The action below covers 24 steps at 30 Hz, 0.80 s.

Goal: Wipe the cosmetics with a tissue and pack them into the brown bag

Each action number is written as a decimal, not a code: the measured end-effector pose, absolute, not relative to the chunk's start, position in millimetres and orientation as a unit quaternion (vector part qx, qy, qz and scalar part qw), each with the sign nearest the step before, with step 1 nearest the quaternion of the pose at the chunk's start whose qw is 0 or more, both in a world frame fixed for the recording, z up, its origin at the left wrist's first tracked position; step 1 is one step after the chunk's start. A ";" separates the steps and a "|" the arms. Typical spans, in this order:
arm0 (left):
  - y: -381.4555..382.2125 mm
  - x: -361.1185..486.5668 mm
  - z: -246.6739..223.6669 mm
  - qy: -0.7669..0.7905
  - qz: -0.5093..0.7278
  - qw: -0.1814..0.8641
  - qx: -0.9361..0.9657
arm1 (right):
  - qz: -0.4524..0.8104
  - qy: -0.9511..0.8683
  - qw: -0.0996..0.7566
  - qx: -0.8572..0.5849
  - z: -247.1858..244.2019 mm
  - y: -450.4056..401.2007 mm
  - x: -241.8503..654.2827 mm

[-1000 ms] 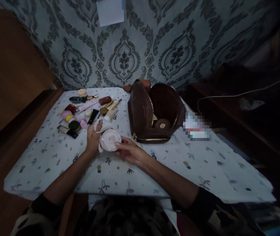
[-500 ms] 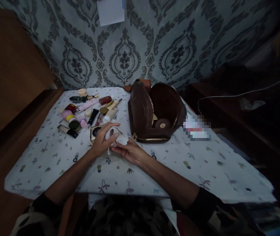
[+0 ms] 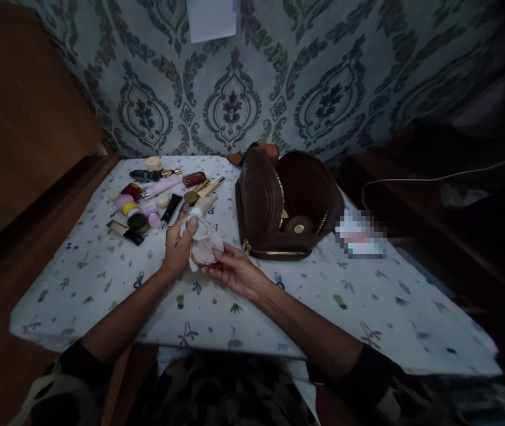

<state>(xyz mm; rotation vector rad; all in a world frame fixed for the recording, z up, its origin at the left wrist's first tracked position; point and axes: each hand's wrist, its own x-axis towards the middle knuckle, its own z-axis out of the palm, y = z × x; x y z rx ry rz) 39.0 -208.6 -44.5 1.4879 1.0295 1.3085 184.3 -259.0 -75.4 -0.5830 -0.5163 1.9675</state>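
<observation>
While the right grip [image 3: 237, 273] pinches a round container [image 3: 206, 251], left grip [image 3: 177, 247] clasping white cloth [image 3: 202, 228], bag [image 3: 259, 198] nearby

The bag [image 3: 259, 204] looks like smooth leather, softly glossy; its zip [image 3: 279, 254], shiny metal; the case [image 3: 205, 252], clear glossy plastic; the wipe [image 3: 202, 227], matt, cloth or paper.

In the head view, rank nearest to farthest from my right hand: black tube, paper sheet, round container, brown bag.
1. Round container: in your right hand.
2. Brown bag: beyond that hand.
3. Black tube: off to the left.
4. Paper sheet: up on the wall.
</observation>
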 end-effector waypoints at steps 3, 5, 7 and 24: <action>-211.1 39.6 -44.7 0.368 0.505 0.399 0.671 | 0.802 -0.196 0.516 -0.230 -75.5 -258.7 184.3; -212.8 39.7 -43.6 0.323 0.486 0.359 0.728 | 0.798 -0.198 0.518 -0.234 -76.4 -258.9 184.9; -213.7 39.6 -42.3 0.309 0.471 0.338 0.754 | 0.795 -0.213 0.512 -0.248 -77.2 -259.7 185.2; -193.7 44.6 -42.4 0.395 0.597 0.568 0.406 | 0.805 -0.262 0.470 -0.249 -74.4 -263.9 182.5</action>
